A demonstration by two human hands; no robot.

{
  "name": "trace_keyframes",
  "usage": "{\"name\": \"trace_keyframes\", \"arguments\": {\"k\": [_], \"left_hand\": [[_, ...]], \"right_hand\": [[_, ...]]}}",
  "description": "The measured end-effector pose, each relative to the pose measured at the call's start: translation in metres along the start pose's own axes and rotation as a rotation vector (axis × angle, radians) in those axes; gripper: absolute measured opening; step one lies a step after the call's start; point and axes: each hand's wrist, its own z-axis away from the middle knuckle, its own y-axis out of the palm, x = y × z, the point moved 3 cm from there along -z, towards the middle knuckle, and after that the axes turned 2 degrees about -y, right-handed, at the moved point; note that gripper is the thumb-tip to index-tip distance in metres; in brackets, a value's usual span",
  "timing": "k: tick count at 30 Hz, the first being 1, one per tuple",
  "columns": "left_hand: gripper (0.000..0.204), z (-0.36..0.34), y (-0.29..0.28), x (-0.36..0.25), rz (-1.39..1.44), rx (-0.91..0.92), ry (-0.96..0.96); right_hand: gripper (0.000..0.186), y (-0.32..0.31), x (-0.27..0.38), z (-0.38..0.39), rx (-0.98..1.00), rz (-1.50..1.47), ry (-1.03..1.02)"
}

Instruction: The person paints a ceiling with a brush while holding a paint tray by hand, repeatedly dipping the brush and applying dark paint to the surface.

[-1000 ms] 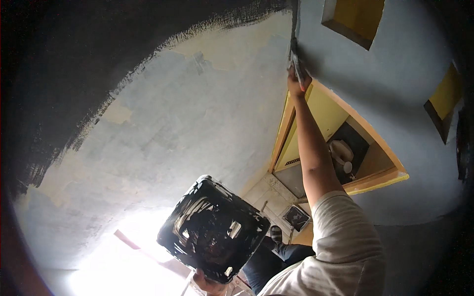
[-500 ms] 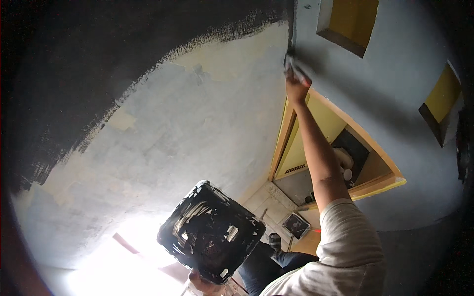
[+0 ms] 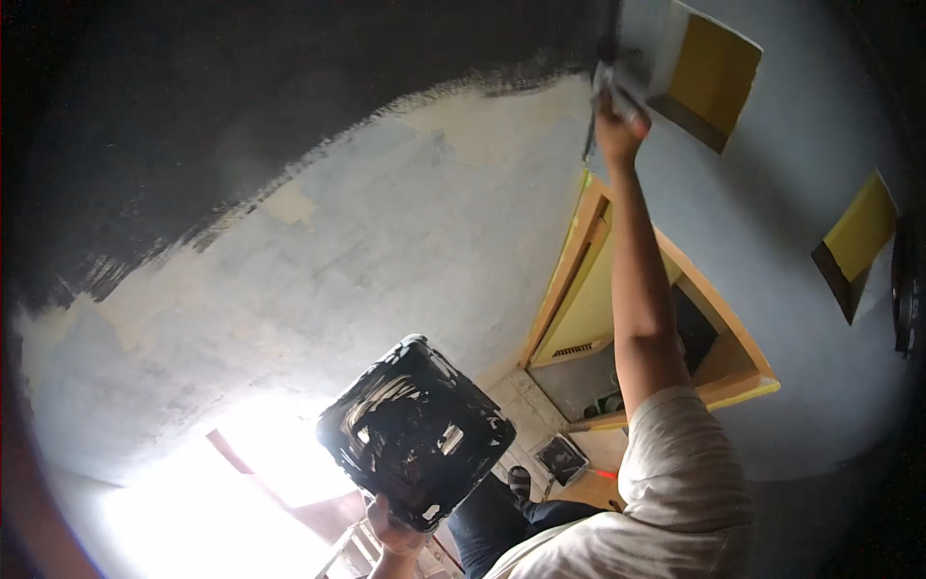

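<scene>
My right hand (image 3: 622, 133) is raised at the end of an outstretched arm, closed around a paintbrush (image 3: 617, 94). The brush, blurred, has a greyish body and a reddish end; its tip lies against the corner where two walls meet, on a narrow dark strip of paint. Low in front of me, my left hand (image 3: 394, 529) grips the near edge of a square paint tray (image 3: 417, 429) smeared with black paint and pale streaks. Most of the left fingers are hidden under the tray. The pale wall (image 3: 328, 261) carries black paint (image 3: 193, 106) across its upper part, ending in a ragged edge.
Two square niches (image 3: 716, 82) with yellow insides are set in the blue-grey wall (image 3: 762, 193). Below my right arm is a wood-framed opening (image 3: 719, 265). A second black tray (image 3: 561, 459) lies on the tiled floor near my foot. Bright light comes from the lower left.
My right hand has moved the brush upward along the wall corner. The view has tilted a little, and the left hand still holds the tray low in front of me.
</scene>
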Motion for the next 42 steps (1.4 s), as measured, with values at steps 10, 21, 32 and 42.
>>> {"name": "trace_keyframes", "arguments": {"k": [10, 21, 32, 42], "left_hand": [[0.055, 0.009, 0.020, -0.016, -0.347, 0.252, 0.240], [0.053, 0.007, 0.032, -0.023, 0.148, 0.008, -0.022], [0.052, 0.003, 0.024, -0.014, 0.087, -0.003, -0.067], [0.049, 0.004, 0.020, -0.015, 0.125, -0.042, -0.022]], "right_hand": [[0.032, -0.136, 0.139, 0.273, 0.371, -0.245, 0.965], [0.040, -0.166, 0.152, 0.275, 0.236, -0.765, 1.514], [0.039, -0.129, 0.229, 0.212, 0.519, -0.796, 1.008], [0.045, -0.183, 0.225, 0.182, 0.611, -0.763, 0.610]]}}
